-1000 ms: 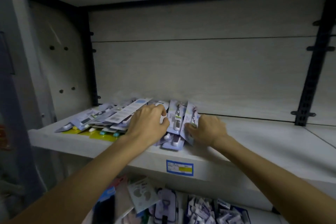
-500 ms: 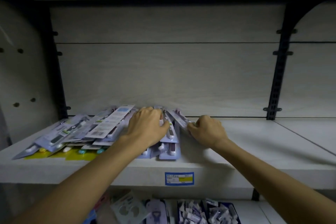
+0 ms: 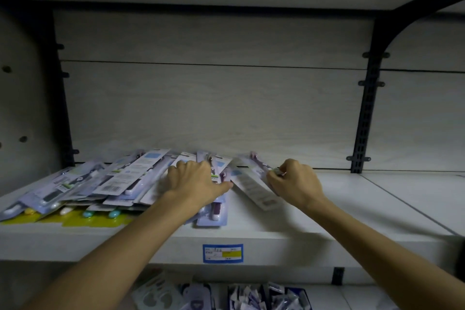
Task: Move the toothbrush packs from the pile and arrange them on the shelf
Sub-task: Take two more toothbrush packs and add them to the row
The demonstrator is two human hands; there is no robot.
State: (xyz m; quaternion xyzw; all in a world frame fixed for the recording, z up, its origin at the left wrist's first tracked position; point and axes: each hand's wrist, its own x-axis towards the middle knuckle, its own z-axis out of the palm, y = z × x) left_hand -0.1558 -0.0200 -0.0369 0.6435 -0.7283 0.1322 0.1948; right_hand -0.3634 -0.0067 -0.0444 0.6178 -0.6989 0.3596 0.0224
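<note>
A loose pile of toothbrush packs point(image 3: 105, 184) in pale lilac and white card covers the left part of the white shelf point(image 3: 352, 209). My left hand point(image 3: 196, 181) lies on top of the pile's right end, fingers curled over the packs there. My right hand point(image 3: 294, 181) grips one toothbrush pack point(image 3: 251, 184) by its edge, tilted on its side and pulled a little clear of the pile. Another pack point(image 3: 214, 216) lies flat under my left wrist at the shelf's front.
A blue and yellow price label point(image 3: 222, 253) sits on the shelf's front edge. Black uprights point(image 3: 364, 113) and a bracket flank the back panel. Another shelf board hangs overhead. Below, a lower shelf holds more packaged goods point(image 3: 251, 297).
My right hand has drawn one pack to the right, away from the pile, and tipped it. My left hand stays on the pile. The camera has risen and shifted right.
</note>
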